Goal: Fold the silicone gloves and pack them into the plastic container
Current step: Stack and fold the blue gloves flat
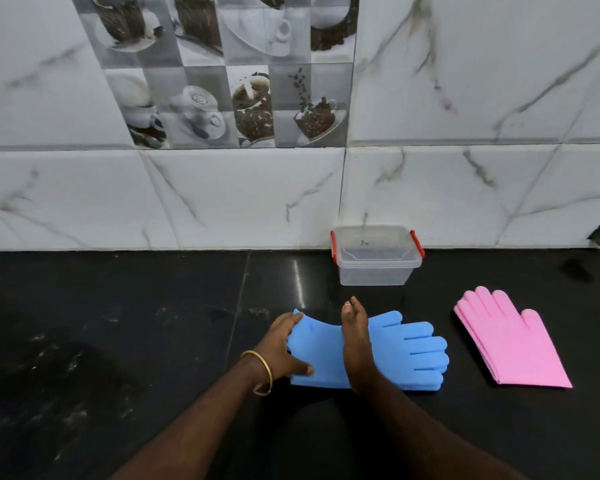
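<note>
While lying flat on the dark tabletop (118, 341) in front of the clear plastic container (376, 256), blue silicone gloves (406, 355) soft, floppy, light, likely grippy and springy, so apt to unfold unless pressed. Left hand (284, 351) gripping the cuff end, fingers and thumb curled round the lifted edge. Right hand (355, 341) straight-fingered, set edgewise across the middle as a crease line, holding nothing. Best taken at the cuff, folded over toward the fingers. Pink silicone gloves (510, 341) to the right, well apart, untouched. Container against the wall, seemingly lidless, empty.
</note>
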